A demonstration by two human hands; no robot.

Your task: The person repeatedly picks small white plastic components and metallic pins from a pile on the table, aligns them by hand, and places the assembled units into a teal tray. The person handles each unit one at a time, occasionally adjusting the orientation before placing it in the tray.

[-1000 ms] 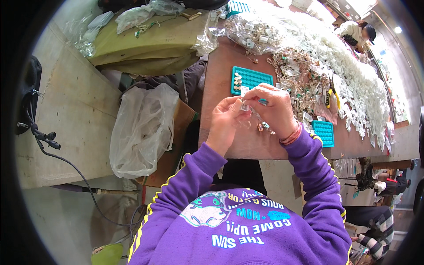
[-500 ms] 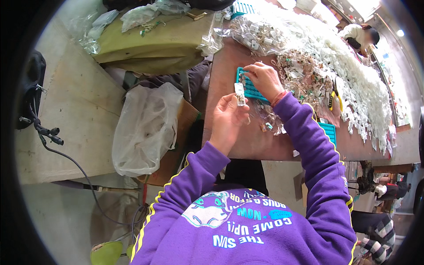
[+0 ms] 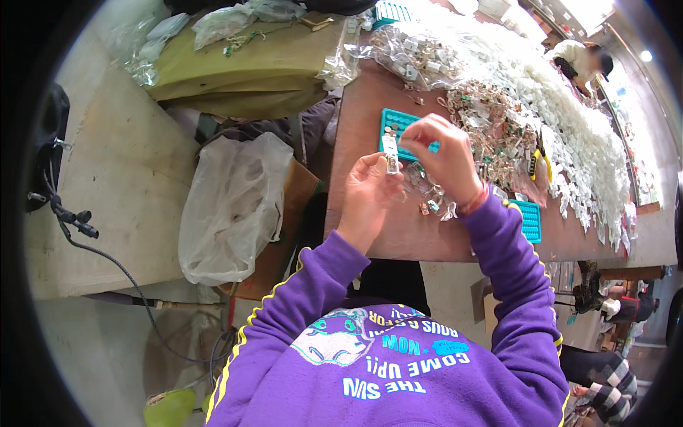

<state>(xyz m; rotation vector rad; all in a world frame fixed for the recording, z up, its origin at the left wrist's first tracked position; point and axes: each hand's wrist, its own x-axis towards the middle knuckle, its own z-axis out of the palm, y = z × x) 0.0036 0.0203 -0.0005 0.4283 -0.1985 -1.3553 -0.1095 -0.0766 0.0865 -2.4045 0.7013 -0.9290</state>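
My left hand [image 3: 370, 186] grips a small white and clear plastic case [image 3: 390, 152] upright between thumb and fingers, above the brown tabletop. Close to the case's upper part, my right hand [image 3: 442, 151] has its thumb and index finger pinched together. Whatever they may hold is too small to make out. Behind both hands lies a teal tray [image 3: 385, 118] with rows of round hollows and a few small round pieces in it. My right hand covers part of this tray.
Tangled wired parts [image 3: 491, 128] and a long heap of white pieces [image 3: 548, 99] spread over the table [image 3: 356, 117]. Yellow-and-black pliers [image 3: 538, 158] lie on the right. A second teal tray [image 3: 528, 220] sits near the front edge. A plastic bag [image 3: 231, 206] stands left. Another person [image 3: 578, 60] works at the far right.
My right hand has moved from over the teal tray toward me, next to the case. My left hand keeps the case in nearly the same place.
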